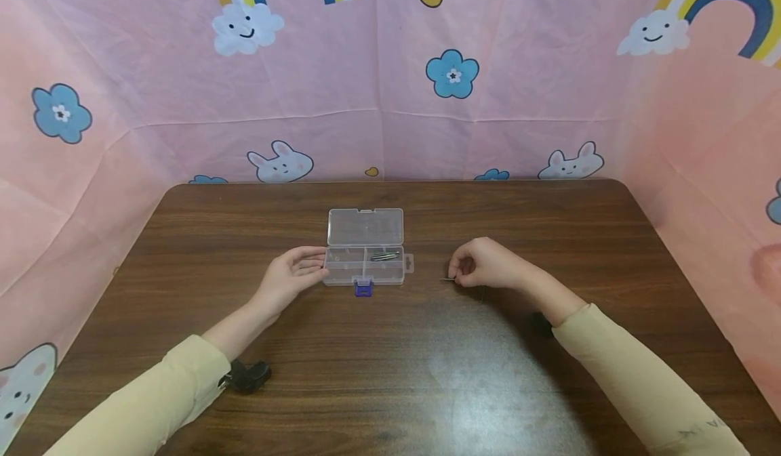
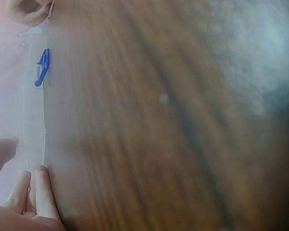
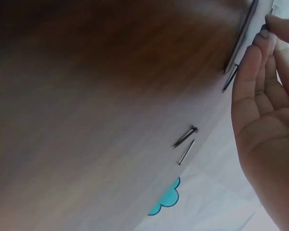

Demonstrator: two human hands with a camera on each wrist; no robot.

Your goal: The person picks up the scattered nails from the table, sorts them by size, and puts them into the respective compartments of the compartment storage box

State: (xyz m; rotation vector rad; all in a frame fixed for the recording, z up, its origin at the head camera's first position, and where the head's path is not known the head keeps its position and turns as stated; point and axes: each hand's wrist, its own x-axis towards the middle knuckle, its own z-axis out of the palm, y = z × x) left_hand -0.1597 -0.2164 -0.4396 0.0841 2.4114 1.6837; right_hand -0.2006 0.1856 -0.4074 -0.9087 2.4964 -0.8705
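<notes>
A clear plastic divided box (image 1: 344, 282) stands on the wooden table with its lid (image 1: 366, 227) raised at the back. Several metal nails (image 1: 386, 256) lie in its back right compartment. The left hand (image 1: 289, 271) touches the box's left end with fairly straight fingers; the left wrist view shows its fingertips against that end. To the right of the box, the right hand (image 1: 488, 264) pinches a thin metal nail (image 1: 447, 279) between thumb and fingertips, its tip pointing left. Loose nails (image 3: 185, 137) lie on the table near the right hand in the right wrist view.
A blue latch (image 1: 363, 288) hangs at the box's front, and a clear hanging tab (image 1: 409, 263) juts from its right end. The dark wooden table (image 1: 390, 375) reaches back to a pink patterned cloth (image 1: 390, 76). Black wrist gear (image 1: 247, 377) sits under the left sleeve.
</notes>
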